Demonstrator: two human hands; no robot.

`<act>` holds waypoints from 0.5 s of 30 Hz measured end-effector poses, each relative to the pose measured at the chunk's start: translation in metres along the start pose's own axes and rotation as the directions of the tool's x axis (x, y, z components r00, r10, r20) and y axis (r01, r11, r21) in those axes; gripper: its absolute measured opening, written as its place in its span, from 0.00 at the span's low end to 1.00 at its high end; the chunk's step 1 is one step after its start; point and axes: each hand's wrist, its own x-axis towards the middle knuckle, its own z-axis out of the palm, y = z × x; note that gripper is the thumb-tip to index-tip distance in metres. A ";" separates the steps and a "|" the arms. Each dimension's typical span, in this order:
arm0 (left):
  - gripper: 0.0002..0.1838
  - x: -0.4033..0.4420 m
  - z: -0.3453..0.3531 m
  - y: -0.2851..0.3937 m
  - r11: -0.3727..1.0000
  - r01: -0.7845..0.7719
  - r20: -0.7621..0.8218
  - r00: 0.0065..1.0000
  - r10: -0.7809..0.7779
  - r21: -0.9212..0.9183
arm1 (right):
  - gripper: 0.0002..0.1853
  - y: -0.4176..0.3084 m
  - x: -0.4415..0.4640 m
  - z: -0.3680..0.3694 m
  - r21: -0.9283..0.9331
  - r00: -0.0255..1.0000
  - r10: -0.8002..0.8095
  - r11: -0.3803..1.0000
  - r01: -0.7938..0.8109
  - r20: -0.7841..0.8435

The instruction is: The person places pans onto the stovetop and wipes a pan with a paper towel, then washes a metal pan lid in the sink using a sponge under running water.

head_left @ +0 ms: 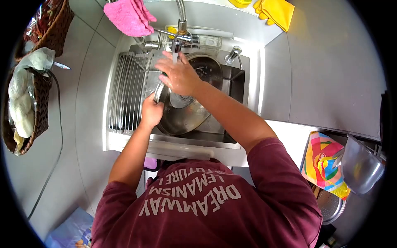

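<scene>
My left hand [152, 110] grips the rim of a large round metal pan [182, 120] that is tilted inside the sink [215, 135]. Under the faucet [182, 34], my right hand [178, 74] is spread with its fingers apart, and water runs onto it. It is above the pan and holds nothing. Some water lies in the pan. Behind my right hand, a dark round pan or lid [206, 68] shows in part.
A roll-up rack [128, 93] covers the sink's left side. A pink cloth [129, 18] hangs by the faucet. Yellow gloves [277, 12] lie at the back right, a soap dispenser [233, 54] stands behind the sink, and wicker baskets [41, 103] are at left.
</scene>
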 end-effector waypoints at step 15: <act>0.15 -0.013 -0.006 -0.011 0.988 -0.009 -0.035 0.999 0.004 -0.152 | 0.20 0.090 -0.024 0.003 -0.035 0.885 0.463 0.885 -0.465 -0.049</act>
